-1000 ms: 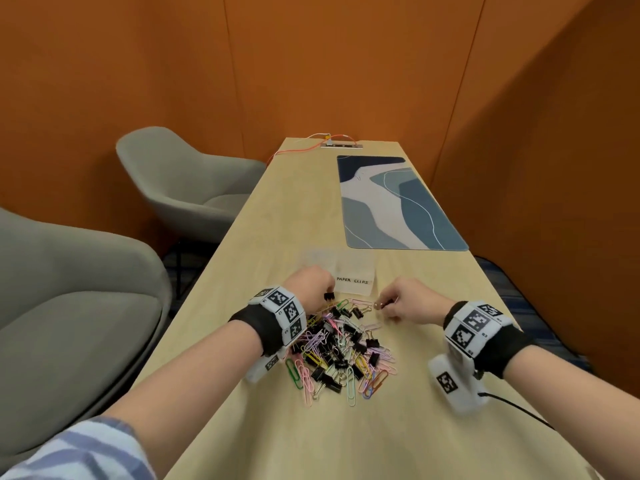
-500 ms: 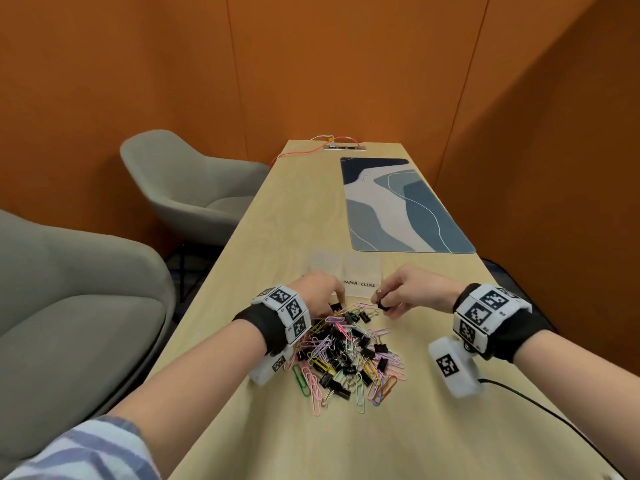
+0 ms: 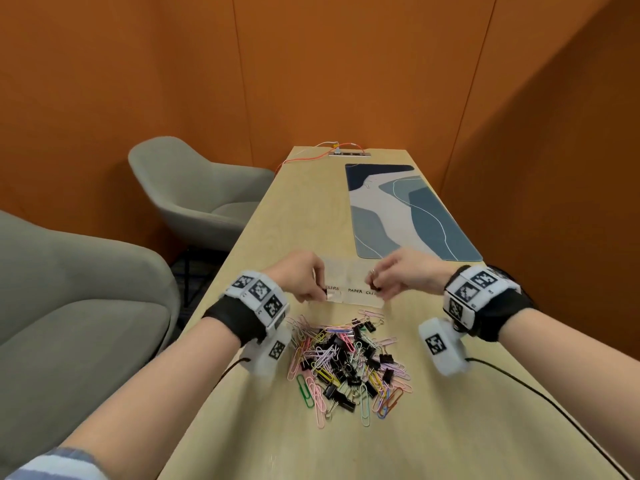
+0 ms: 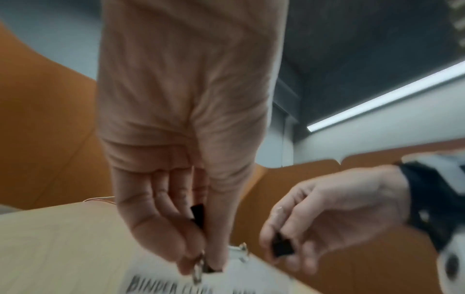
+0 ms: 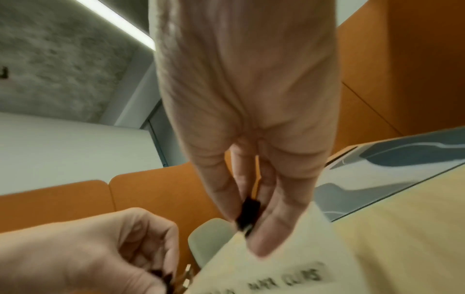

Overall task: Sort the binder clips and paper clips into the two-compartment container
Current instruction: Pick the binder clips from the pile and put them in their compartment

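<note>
Nearest on the table (image 3: 433, 445), a mixed pile (image 3: 349, 362) of black binder clips and coloured paper clips is seen lying loose and tangled, well short of sorted. Judged as light, stiff metal pieces; paper clips likely to snag one another and slide on the smooth wood, so single pieces are best pinched at an end loop, binder clips at the black body or by the wire handles. Just beyond the pile, the two-compartment container (image 3: 349, 292) is noted, clear and shallow, labelled for binder clips on the left and paper clips on the right. Above its left part, the left hand (image 3: 301, 278) is held with thumb and fingers pinched on a small black binder clip (image 4: 197, 215). Over the right part, the right hand (image 3: 401, 277) is likewise closed round another black binder clip (image 5: 247, 213). Farther off, a blue patterned mat (image 3: 405, 213) and a grey chair (image 3: 194, 188) are recorded. Compared with one second earlier, both hands have been carried forward from the far edge of the pile to the container.
</note>
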